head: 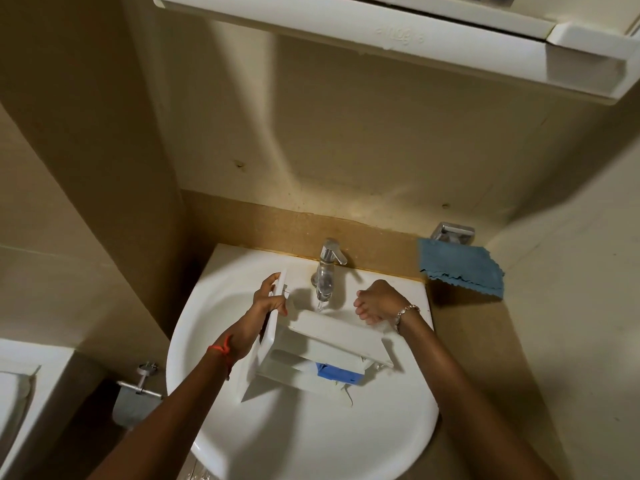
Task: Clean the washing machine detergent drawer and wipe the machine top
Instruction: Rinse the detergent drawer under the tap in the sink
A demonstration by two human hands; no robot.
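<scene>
Detergent drawer (322, 344), white plastic, sits over the basin of a white sink (221, 403), tipped on its side so its broad front panel faces the left forearm. Left hand (268, 297) grips that front panel at its far end: fingers wrapped around the panel's outer face, thumb on the near edge, closed firmly on the plastic. A red thread (221, 351) circles the left wrist. Extending away from the grip toward the right, the drawer's long body lies roughly level, one flat wall turned upward. Below that wall, on the side nearest the person, a blue insert (337, 372) shows inside a compartment.

Chrome tap (327, 268) stands just beyond the grip, at the back of the sink. A thin stream of water (320, 306) falls from its spout and lands on the upper wall of the drawer, close to the held panel.

Right hand (375, 303) hovers at the far right end of the drawer, fingers curled loosely inward, holding nothing; whether the fingertips touch the drawer's edge cannot be told. A silver bracelet (407, 311) sits on that wrist.

Well to the right of both hands, a blue cloth (460, 268) hangs from a metal wall holder (452, 233), clear of the sink. A white cabinet (381, 32) juts out overhead.
</scene>
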